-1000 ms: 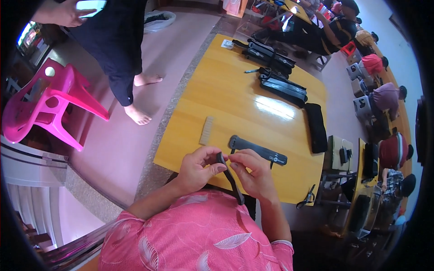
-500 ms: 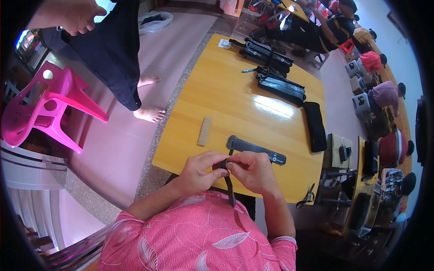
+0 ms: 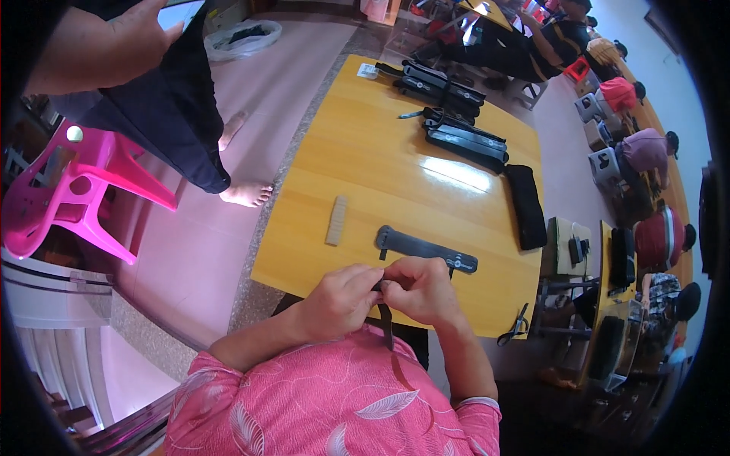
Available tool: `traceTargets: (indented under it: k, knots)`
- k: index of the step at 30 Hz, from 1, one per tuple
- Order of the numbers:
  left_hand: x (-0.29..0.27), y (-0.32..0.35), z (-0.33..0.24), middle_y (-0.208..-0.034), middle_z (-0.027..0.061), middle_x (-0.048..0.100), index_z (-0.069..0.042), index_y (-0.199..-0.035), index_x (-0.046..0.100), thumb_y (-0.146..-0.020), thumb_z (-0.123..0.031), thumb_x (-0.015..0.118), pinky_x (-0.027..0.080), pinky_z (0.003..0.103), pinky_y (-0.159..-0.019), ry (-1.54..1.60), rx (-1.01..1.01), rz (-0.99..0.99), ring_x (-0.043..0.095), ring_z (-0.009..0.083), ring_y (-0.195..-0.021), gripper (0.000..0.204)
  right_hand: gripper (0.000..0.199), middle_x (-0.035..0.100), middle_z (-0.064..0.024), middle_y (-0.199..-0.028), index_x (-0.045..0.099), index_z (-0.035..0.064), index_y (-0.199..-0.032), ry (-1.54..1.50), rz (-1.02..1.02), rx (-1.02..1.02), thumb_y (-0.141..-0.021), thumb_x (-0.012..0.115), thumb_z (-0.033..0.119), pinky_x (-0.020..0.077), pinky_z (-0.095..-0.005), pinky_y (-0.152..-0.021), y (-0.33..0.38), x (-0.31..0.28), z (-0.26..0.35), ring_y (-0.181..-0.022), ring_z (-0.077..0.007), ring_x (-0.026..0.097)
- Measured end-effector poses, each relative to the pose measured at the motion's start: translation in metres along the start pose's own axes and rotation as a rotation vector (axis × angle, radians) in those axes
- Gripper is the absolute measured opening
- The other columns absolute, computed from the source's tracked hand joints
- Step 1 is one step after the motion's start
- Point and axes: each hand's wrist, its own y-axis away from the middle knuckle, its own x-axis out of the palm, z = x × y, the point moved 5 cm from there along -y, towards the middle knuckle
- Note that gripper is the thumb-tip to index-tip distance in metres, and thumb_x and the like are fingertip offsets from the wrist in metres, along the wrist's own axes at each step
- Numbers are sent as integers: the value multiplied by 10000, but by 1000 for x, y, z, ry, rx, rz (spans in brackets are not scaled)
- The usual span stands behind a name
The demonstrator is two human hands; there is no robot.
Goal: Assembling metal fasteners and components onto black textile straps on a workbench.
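Note:
Just past the table's near edge, my left hand [image 3: 342,300] and my right hand [image 3: 423,292] meet with fingertips and thumbs pinched together. Between them they grip a narrow black strap [image 3: 386,327], whose loose end hangs down over my pink top. The part inside my fingers is mostly hidden. Right beyond my hands, a dark grey band [image 3: 427,251] with a rounded end and a pale print lies flat on the table. To its left lies a short beige ribbed strip [image 3: 335,220].
The yellow table [image 3: 319,167] carries banded bundles of black bands [image 3: 441,87], another bundle [image 3: 465,140] and a black fabric piece [image 3: 526,207]. Scissors [image 3: 517,327] lie at its right corner. At left, a barefoot person [image 3: 171,114] stands by a pink chair [image 3: 99,182]. Several people sit at right.
My hands have drawn closer around the strap, hiding more of its upper part. The standing person's arm at upper left has come lower. The view has shifted slightly.

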Motion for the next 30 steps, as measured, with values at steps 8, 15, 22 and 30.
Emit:
traceTargets:
  k: [8, 15, 22, 30]
  knots:
    - [11, -4, -9, -728, 161, 515, 47, -909, 527, -689, 23, 632, 453, 398, -577, -91, 56, 13, 544, 337, -655, 245, 158, 635, -109, -627, 649, -68, -761, 102, 132, 186, -686, 600, 63, 472, -281, -549, -4, -11, 5, -593, -106, 574]
    - [16, -5, -7, -720, 155, 517, 40, -890, 532, -684, 13, 638, 449, 400, -570, -32, 77, 31, 545, 333, -652, 233, 157, 552, -153, -552, 604, -66, -683, 132, 247, 153, -666, 581, 88, 427, -331, -499, -3, -9, -3, -551, -133, 550]
    - [18, -3, 11, -738, 130, 583, 12, -926, 599, -777, -11, 638, 457, 308, -572, 295, -271, -7, 584, 230, -653, 156, 94, 423, 4, -524, 552, -35, -617, -173, 90, 116, -655, 570, 49, 333, -265, -460, 4, -10, -27, -556, -56, 419]
    - [34, 9, 30, -763, 139, 585, 22, -944, 594, -812, 19, 562, 460, 294, -585, 482, -462, -55, 590, 193, -672, 136, 94, 466, -42, -503, 550, -32, -613, -176, -102, 46, -656, 560, 50, 355, -268, -440, 13, 0, -34, -516, -69, 444]
